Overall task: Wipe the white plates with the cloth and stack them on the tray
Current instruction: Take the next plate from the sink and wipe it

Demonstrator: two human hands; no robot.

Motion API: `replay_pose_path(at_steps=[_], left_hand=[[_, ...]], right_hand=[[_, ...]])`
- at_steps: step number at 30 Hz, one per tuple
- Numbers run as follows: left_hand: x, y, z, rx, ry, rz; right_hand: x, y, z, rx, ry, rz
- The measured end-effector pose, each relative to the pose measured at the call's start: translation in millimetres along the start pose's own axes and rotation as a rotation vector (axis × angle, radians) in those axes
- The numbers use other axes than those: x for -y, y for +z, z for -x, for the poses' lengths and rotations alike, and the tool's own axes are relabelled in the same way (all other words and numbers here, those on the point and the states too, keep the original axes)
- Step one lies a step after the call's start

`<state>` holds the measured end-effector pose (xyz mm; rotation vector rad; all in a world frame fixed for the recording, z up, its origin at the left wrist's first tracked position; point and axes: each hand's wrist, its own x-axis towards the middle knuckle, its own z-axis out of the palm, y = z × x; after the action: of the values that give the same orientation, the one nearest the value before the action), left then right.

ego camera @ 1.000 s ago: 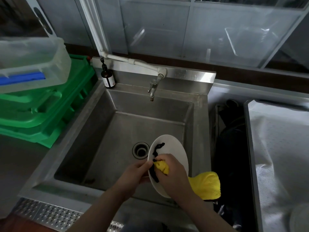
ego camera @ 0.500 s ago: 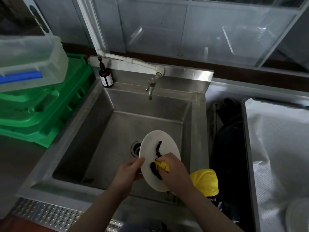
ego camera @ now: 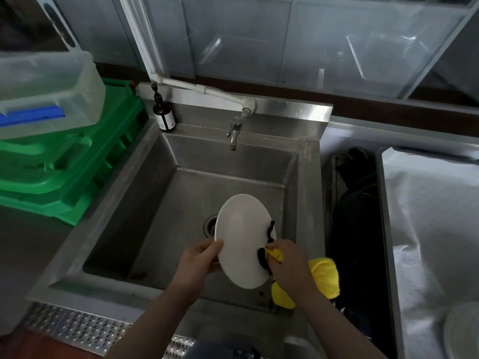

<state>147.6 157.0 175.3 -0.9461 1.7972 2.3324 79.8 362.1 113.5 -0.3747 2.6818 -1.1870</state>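
The plate [ego camera: 242, 242] is held tilted over the sink [ego camera: 181, 193], the left hand [ego camera: 195, 265] pinching its left rim and the right hand [ego camera: 287, 265] gripping the yellow cloth [ego camera: 324, 278] against its right edge. Behind stand a tap [ego camera: 234, 130] and bottle [ego camera: 163, 115], with green crates [ego camera: 64, 164] to the left. The drain [ego camera: 210, 225] is half hidden by the plate, and another plate [ego camera: 464, 330] at lower right is cut off by the frame.

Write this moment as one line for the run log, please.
step: wiping | left hand: holds round white plate tilted over steel sink | right hand: presses yellow cloth on plate's right edge | stacked: not yet
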Motion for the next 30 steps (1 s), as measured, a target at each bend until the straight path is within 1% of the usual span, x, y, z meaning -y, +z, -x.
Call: replay_pose_path(at_steps=[3, 7, 11, 23, 27, 30], left_hand=[[2, 1, 2, -0.002, -0.012, 0.016], [3, 3, 3, 0.038, -0.025, 0.010], [4, 4, 5, 0.069, -0.033, 0.020], [4, 4, 13, 0.199, -0.016, 0.001], [6, 5, 16, 0.191, -0.016, -0.002], [8, 7, 18, 0.180, -0.021, -0.001]], right_hand=[[-5, 0, 0, 0.000, 0.047, -0.005], [-4, -1, 6, -0.018, 0.029, -0.015], [9, 2, 13, -0.006, 0.011, -0.099], [61, -3, 19, -0.012, -0.139, -0.146], [80, -5, 20, -0.019, -0.217, -0.183], [87, -4, 20, -0.006, -0.240, -0.229]])
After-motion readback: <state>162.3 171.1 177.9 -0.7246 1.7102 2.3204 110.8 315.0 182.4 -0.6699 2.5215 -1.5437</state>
